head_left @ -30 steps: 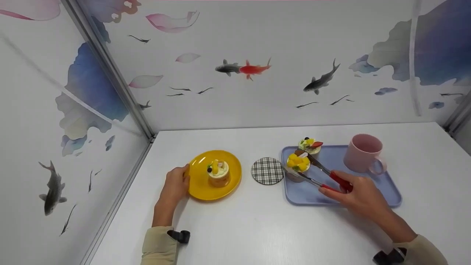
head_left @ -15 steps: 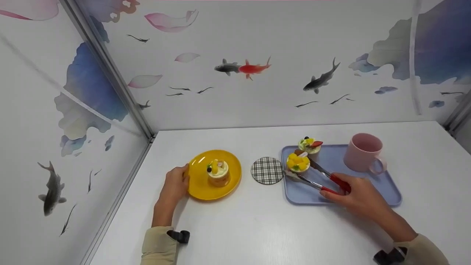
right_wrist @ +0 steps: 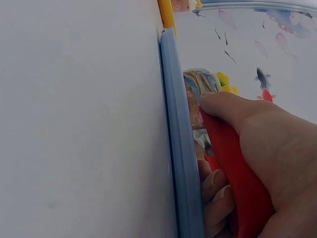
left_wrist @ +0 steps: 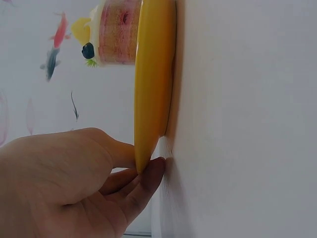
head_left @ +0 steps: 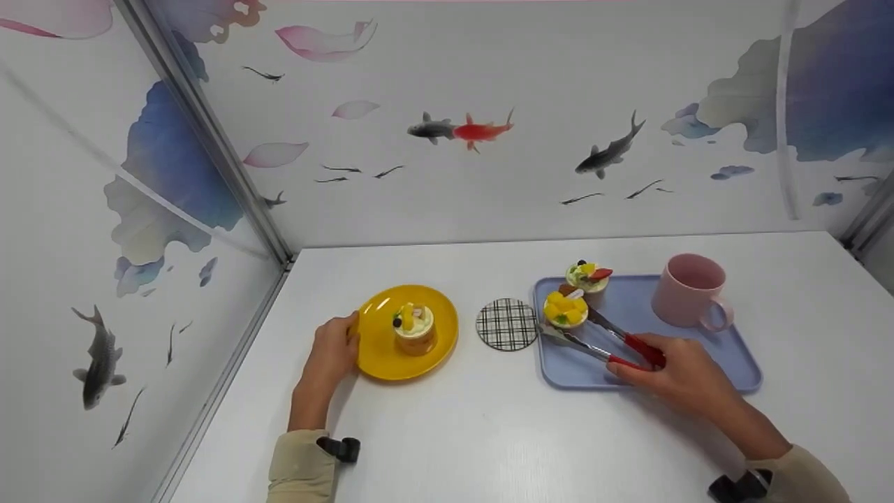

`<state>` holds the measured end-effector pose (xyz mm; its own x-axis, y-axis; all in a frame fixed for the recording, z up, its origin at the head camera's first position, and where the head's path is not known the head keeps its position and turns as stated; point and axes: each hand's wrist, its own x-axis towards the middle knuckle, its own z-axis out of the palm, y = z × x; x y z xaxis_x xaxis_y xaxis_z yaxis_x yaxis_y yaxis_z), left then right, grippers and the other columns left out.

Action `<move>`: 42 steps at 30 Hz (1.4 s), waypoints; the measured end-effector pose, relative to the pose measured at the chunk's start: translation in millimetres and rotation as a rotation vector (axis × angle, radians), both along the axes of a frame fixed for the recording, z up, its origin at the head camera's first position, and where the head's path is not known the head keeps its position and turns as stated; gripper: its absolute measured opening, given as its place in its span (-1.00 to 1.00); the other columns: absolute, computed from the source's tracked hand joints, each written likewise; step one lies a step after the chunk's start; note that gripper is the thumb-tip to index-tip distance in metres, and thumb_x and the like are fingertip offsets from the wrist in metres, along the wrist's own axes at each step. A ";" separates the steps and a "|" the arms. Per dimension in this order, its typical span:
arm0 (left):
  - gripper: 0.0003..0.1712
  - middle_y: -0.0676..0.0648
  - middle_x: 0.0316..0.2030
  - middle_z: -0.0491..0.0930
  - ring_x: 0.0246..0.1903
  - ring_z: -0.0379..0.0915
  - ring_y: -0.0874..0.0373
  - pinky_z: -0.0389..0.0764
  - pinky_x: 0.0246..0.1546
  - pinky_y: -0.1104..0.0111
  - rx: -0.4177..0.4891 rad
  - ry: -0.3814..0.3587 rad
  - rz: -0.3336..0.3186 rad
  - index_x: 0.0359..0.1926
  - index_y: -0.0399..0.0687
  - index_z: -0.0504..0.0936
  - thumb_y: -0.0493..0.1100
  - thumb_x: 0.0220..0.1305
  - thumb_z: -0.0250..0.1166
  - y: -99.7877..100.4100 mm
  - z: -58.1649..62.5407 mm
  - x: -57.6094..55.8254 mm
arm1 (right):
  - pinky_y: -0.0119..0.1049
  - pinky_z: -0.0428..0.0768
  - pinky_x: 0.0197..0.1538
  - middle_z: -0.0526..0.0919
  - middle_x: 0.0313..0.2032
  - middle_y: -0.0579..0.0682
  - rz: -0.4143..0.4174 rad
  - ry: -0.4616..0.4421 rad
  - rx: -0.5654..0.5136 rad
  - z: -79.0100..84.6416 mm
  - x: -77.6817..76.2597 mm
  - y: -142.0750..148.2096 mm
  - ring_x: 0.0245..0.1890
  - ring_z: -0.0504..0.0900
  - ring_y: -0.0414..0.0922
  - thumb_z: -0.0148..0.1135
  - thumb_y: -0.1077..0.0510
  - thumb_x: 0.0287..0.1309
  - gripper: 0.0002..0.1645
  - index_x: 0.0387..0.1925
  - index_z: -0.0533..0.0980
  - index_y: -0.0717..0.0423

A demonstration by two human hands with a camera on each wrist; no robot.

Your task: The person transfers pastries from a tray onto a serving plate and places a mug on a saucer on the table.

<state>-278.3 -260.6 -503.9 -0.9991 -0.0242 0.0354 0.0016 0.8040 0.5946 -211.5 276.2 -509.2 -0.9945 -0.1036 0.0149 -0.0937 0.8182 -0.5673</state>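
With thumb on top and fingers beneath, my left hand (head_left: 336,347) pinches the left rim of a yellow plate (head_left: 377,360). On that plate stands a small cup cake (head_left: 415,332) topped with cream and fruit. My right hand (head_left: 688,370) grips red-handled metal tongs (head_left: 594,346) over a blue tray (head_left: 656,293). The tongs' arms are spread around a cup cake with yellow fruit cubes (head_left: 566,309) at the tray's left side. In the right wrist view, a tong arm hides part of this cake's cup (right_wrist: 194,106). Whether both tips touch it I cannot tell.
Behind the yellow-topped cake is another fruit cup cake (head_left: 588,276) with a strawberry slice. A pink mug (head_left: 690,290) stands at the tray's right. Between plate and tray lies a round checked coaster (head_left: 508,325). White panels (head_left: 447,202) close the table's back and left.
The near arm of the tongs has shifted slightly lower, now covering the bottom of the yellow-topped cake's cup. My left hand and the plate stay put.
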 end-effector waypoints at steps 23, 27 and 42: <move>-0.43 -0.29 0.22 0.70 0.12 0.62 -0.08 0.62 0.42 -0.04 0.012 0.012 0.012 0.53 -0.28 0.45 -0.34 0.59 0.24 1.0 -1.0 -0.1 | -0.38 0.28 -0.43 0.54 -0.43 -0.10 0.003 0.068 0.058 -0.6 1.2 0.2 -0.28 0.46 -0.09 0.51 -0.45 0.17 -0.05 0.30 0.65 0.17; -0.44 -0.28 0.19 0.71 0.05 0.59 -0.06 0.64 0.40 -0.04 0.010 0.008 0.018 0.53 -0.28 0.46 -0.34 0.59 0.24 1.0 -1.6 0.2 | -0.39 0.33 -0.42 0.57 -0.39 -0.09 0.000 0.051 0.061 -1.1 1.6 -1.0 -0.25 0.47 -0.09 0.49 -0.46 0.19 -0.05 0.31 0.64 0.15; -0.43 -0.31 0.21 0.70 0.07 0.61 -0.08 0.64 0.40 -0.05 0.010 0.012 0.017 0.54 -0.29 0.43 -0.33 0.60 0.23 1.8 -1.8 0.6 | -0.43 0.41 -0.45 0.59 -0.43 -0.11 -0.010 0.067 0.073 2.7 3.0 -3.3 -0.29 0.49 -0.10 0.50 -0.46 0.17 -0.13 0.20 0.69 0.12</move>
<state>-277.7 -258.7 -505.8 -0.9980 -0.0418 0.0471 -0.0049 0.7978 0.6029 -208.6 272.9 -506.5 -0.9925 -0.0971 0.0742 -0.1213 0.8582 -0.4988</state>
